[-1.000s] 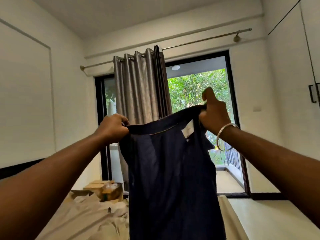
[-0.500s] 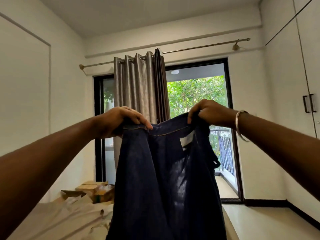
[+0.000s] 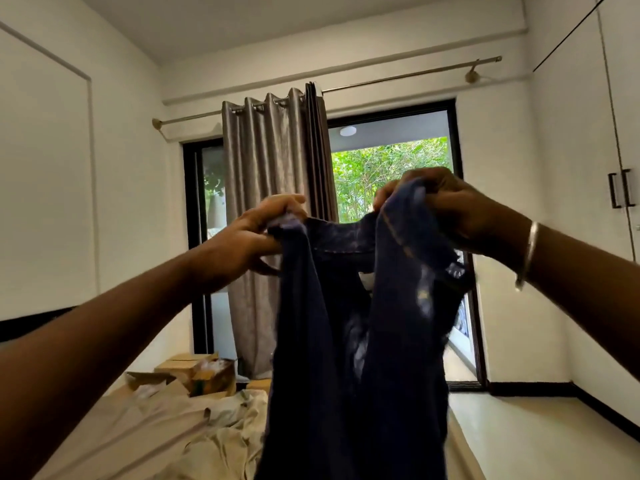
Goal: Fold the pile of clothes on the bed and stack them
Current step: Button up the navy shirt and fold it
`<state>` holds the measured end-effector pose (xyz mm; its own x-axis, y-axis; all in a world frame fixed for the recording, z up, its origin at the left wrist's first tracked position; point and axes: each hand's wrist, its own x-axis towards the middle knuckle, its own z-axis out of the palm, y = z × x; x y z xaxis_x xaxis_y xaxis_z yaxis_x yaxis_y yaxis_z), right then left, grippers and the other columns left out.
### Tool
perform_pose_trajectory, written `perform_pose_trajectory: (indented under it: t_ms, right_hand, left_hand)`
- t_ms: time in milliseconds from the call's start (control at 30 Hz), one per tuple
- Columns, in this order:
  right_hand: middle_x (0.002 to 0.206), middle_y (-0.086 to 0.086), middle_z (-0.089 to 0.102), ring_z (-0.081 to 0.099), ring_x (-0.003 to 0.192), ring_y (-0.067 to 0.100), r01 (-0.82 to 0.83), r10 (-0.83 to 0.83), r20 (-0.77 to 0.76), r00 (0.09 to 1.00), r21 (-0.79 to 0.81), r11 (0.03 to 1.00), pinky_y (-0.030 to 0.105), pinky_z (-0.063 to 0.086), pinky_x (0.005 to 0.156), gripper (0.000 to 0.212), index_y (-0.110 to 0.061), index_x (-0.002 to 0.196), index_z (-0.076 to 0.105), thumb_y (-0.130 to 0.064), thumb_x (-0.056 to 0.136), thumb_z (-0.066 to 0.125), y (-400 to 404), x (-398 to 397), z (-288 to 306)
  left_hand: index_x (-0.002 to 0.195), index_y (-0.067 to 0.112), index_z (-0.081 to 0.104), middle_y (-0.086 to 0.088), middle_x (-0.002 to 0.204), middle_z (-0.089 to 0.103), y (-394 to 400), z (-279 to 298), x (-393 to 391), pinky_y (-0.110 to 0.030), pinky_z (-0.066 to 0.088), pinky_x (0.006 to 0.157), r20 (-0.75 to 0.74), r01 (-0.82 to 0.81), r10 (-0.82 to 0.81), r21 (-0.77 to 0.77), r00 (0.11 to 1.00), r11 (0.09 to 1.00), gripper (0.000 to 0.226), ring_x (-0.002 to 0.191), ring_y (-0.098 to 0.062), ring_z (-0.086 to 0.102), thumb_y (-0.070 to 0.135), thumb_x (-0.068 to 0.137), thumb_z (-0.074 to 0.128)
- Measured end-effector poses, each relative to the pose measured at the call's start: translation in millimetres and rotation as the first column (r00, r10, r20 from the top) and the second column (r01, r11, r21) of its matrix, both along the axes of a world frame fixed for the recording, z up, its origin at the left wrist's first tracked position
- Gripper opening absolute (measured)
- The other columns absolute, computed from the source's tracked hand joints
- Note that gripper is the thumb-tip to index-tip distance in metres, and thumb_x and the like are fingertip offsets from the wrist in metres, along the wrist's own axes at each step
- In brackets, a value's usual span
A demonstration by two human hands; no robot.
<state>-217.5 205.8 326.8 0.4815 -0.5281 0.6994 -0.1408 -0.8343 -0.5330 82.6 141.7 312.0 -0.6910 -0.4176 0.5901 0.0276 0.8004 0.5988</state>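
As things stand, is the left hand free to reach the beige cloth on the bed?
Probably not: the left hand grips the navy garment held up with the right hand; the beige cloth lies below.

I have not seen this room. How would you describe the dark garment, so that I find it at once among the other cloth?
Look at the glass door with the grey curtain at the far wall. In front of it, the left hand and the right hand grip the navy garment by its top edge, so it hangs above the bed. It alone is dark and lifted; the pale clothes lie crumpled below.
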Motion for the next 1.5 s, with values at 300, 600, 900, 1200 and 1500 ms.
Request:
perform_pose_trajectory:
  t_ms: [300, 600, 900, 1200, 1500]
  right_hand:
    - [0.074, 0.012, 0.043, 0.043, 0.056, 0.024, 0.036, 0.010, -0.201, 0.980, 0.222, 0.974, 0.031, 0.027, 0.046, 0.005, -0.019, 0.067, 0.073, -0.023, 0.070, 0.076, -27, 12, -39]
    - [0.072, 0.012, 0.064, 0.055, 0.051, 0.018, 0.800, -0.775, -0.223, 0.592, 0.045, 0.598, 0.022, 0.043, 0.042, 0.010, -0.011, 0.089, 0.075, -0.015, 0.080, 0.079, -144, -6, -85]
    - [0.109, 0.011, 0.066, 0.059, 0.099, 0.022, 0.761, -0.370, -0.808, 0.458, 0.141, 0.634, 0.026, 0.038, 0.079, 0.061, -0.010, 0.113, 0.066, -0.060, 0.078, 0.058, -181, 26, -380]
    - [0.165, 0.000, 0.004, 0.003, 0.152, 0.018, 0.871, -0.402, -0.858, 0.319, 0.099, 0.481, 0.043, 0.000, 0.120, 0.082, -0.031, 0.156, -0.005, -0.068, 0.082, 0.000, -72, 74, -620]
    - [0.150, -0.002, 0.033, 0.047, 0.129, 0.022, 0.887, -0.472, -0.753, 0.459, 0.360, 0.289, 0.036, 0.042, 0.105, 0.040, -0.028, 0.098, 0.070, -0.062, 0.077, 0.069, -28, 76, -571]
  left_hand:
    - [0.073, 0.018, 0.065, 0.003, 0.070, 0.060, -8, -37, -33, -0.020, 0.047, 0.067, 0.336, 0.142, -0.135, 0.003, 0.932, 0.990, 0.016, 0.068, -0.006, 0.058, 0.004, 0.071, 0.071]
    - [0.108, 0.020, 0.062, -0.010, 0.106, 0.065, -149, -85, -99, -0.033, 0.049, 0.085, 0.144, -0.662, 0.707, -0.262, 0.692, 0.702, 0.033, 0.103, -0.026, 0.061, 0.027, 0.078, 0.075]
    - [0.096, 0.015, 0.065, -0.015, 0.106, 0.067, -157, -420, -80, -0.037, 0.047, 0.076, 0.582, -0.740, 0.602, -0.001, 0.547, 0.673, 0.022, 0.103, -0.035, 0.063, 0.032, 0.085, 0.060]
    - [0.148, 0.012, 0.039, -0.015, 0.153, 0.036, -3, -615, -45, -0.039, 0.036, 0.108, 0.565, -0.905, 0.709, 0.216, 0.422, 0.367, 0.072, 0.137, -0.035, 0.039, 0.043, 0.088, 0.065]
    - [0.109, 0.015, 0.069, -0.011, 0.110, 0.072, -2, -594, -42, -0.046, 0.052, 0.094, 0.424, -0.607, 0.646, 0.791, 0.635, 0.077, 0.028, 0.101, -0.029, 0.066, 0.016, 0.083, 0.076]
